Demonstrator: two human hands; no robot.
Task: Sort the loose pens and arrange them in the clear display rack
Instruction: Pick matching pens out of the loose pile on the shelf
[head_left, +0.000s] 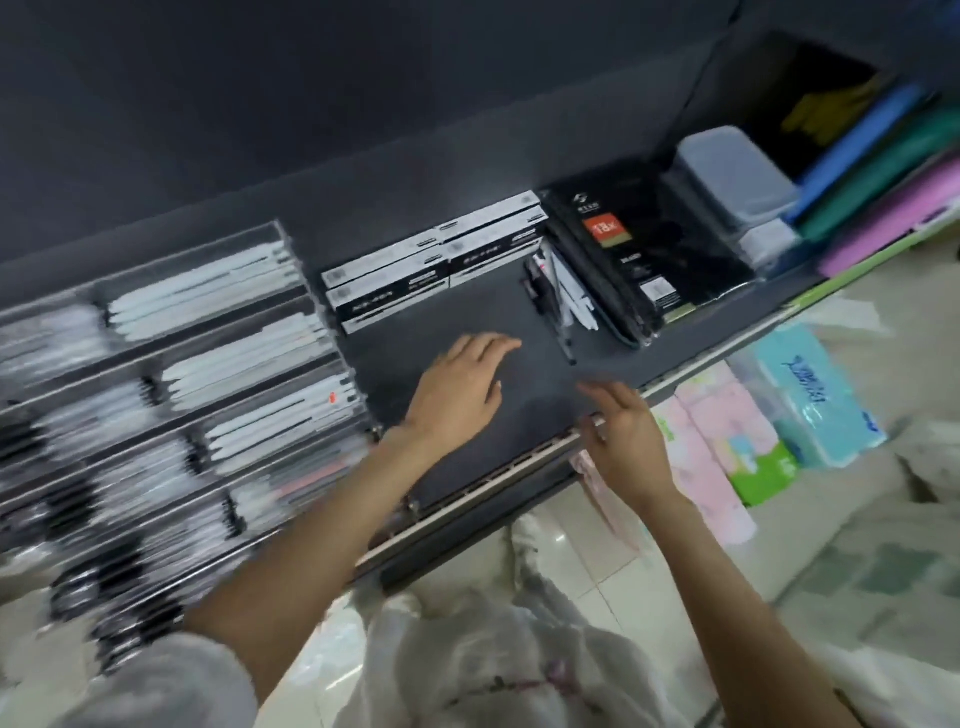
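Two hands reach over the shelf (467, 457), left hand (460, 387) and right hand (621, 431) each with a wide, empty grip; loose pens (558, 296) lie toward the back edge; the clear display rack (171, 374) fills the left end.

Your left hand (457, 387) reaches forward, palm down, fingers straight and slightly spread, holding nothing. Your right hand (626, 434) extends beside it, fingers straight and close together, also holding nothing. Both forearms are bare and angle inward from below.

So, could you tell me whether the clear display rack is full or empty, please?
Largely full: the clear display rack has white pens lying in several compartments; blur hides the lower ones.
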